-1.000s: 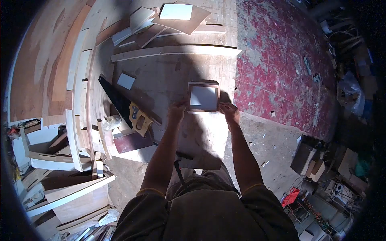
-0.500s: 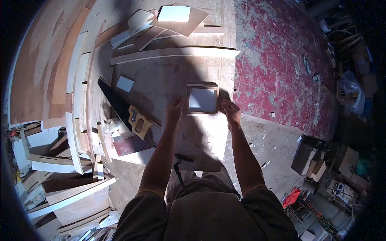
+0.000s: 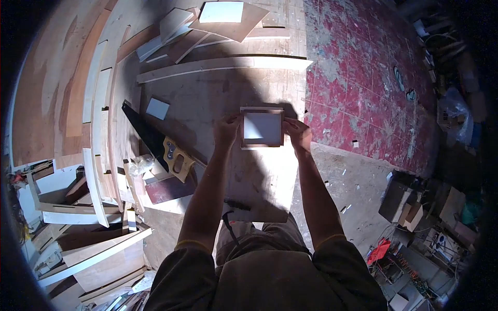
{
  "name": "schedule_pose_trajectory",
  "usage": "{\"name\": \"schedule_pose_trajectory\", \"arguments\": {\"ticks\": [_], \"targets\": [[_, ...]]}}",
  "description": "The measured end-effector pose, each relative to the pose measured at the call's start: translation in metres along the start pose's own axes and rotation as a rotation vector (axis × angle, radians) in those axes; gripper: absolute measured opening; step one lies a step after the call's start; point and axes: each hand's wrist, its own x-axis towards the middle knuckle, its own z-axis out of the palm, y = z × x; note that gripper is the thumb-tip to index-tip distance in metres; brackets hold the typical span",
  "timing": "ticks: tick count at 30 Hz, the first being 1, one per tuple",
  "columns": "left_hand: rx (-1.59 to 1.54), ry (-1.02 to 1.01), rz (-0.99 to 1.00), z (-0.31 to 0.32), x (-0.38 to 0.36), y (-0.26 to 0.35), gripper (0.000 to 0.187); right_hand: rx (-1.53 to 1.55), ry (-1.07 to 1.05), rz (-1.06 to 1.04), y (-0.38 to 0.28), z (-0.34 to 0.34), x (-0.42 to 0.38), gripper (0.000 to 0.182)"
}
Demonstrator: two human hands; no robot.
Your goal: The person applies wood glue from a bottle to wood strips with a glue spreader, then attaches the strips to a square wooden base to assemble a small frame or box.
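A small square wooden frame [image 3: 262,110] lies on the workbench, with a white panel [image 3: 259,127] inside it. My left hand [image 3: 226,132] grips the frame's left side with closed fingers. On the opposite side, my right hand [image 3: 298,136] pinches the right edge, lit brightly. To the left of my left hand rests a handsaw [image 3: 177,159] with a yellowish handle and dark blade. Beyond the saw is a small white rectangular piece [image 3: 157,108]. A hammer [image 3: 236,205] lies at the bench edge near my body.
A long wooden strip [image 3: 223,64] crosses the bench beyond the frame. Stacked boards [image 3: 228,23] lie farther back. Offcuts [image 3: 93,223] crowd the left. Worn red flooring [image 3: 358,78] spreads to the right, with cardboard boxes [image 3: 407,212] and clutter near the right edge.
Both hands have moved inward and taken hold of the frame's sides; before, they hovered beside it, apart from it. The view has shifted slightly.
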Motion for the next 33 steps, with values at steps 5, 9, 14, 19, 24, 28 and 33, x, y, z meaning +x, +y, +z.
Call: {"name": "schedule_pose_trajectory", "arguments": {"ticks": [5,9,14,19,24,28,33], "targets": [[-0.096,-0.023,-0.154,-0.009,-0.006,0.019,0.031,0.054,0.013,0.060,-0.017,0.005,-0.010,0.027],[-0.029,-0.012,-0.125,-0.008,-0.003,0.012,0.028,0.077,-0.006,0.058,-0.015,0.003,-0.008,0.027],[-0.005,-0.011,-0.072,-0.008,-0.002,0.008,0.027,-0.060,0.021,0.037,-0.016,0.002,-0.008,0.027],[-0.022,-0.044,-0.143,-0.012,-0.002,0.016,0.026,-0.054,0.035,0.039,-0.012,0.003,-0.008,0.026],[-0.035,-0.047,-0.115,-0.010,0.002,0.004,0.028,0.066,0.001,0.038,-0.003,0.003,-0.002,0.027],[-0.053,-0.022,-0.091,-0.010,-0.002,0.009,0.031,0.036,0.042,0.045,0.000,0.002,-0.002,0.026],[0.016,-0.033,-0.096,-0.010,0.000,0.004,0.033,0.103,0.003,0.039,-0.005,0.003,-0.006,0.026]]}}
